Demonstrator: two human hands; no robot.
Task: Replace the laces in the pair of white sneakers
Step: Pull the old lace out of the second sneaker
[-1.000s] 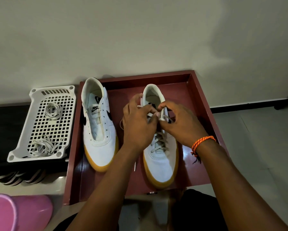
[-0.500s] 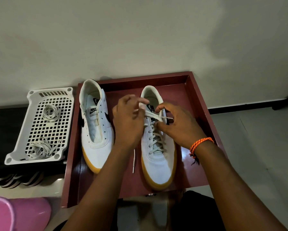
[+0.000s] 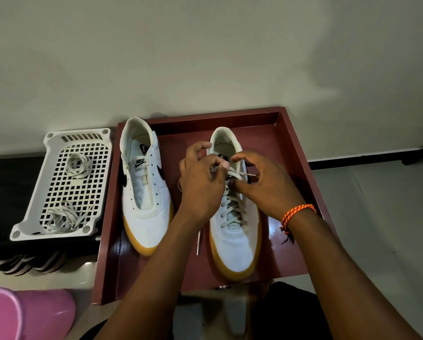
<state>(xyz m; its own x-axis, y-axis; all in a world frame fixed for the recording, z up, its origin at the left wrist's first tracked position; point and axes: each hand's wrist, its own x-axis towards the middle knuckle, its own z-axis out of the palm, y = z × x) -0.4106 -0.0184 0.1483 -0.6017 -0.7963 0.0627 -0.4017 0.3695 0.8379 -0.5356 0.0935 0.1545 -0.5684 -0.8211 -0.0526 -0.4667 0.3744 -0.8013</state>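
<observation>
Two white sneakers sit side by side, toes toward the camera, in a dark red tray (image 3: 301, 153) on the floor against the wall.

Left sneaker (image 3: 144, 190): eyelets bare, no lace in it.

Right sneaker (image 3: 235, 231): lace (image 3: 233, 209) crossed through the lower rows, up to the top eyelets. Both hands are at its throat.

Left hand (image 3: 200, 182): fingers curled, thumb and forefinger pinching the lace near the top eyelets. A loose lace end (image 3: 198, 244) lies on the tray below the wrist, between the shoes.

Right hand (image 3: 266, 185): fingers curled over the tongue area, seemingly pinching the other run of the lace; its aglet pokes out to the right. Exact contact partly hidden by the fingers. Orange wristband (image 3: 296, 213) on that wrist.

White perforated basket (image 3: 26, 224) left of the tray holds two bundles of laces (image 3: 78, 165); cannot tell which are old or new. Pink tub (image 3: 21, 312) at lower left.

Step in hand, by judgement: work at the top rows of the right sneaker. Whether the lace is going in or coming out cannot be told from this.

Next move likely calls for steering the stiff aglet cleanly through a small eyelet while the other hand keeps the crossings below even. The lace is limp and will twist or slip if let slack. The left sneaker remains wholly to be laced.
</observation>
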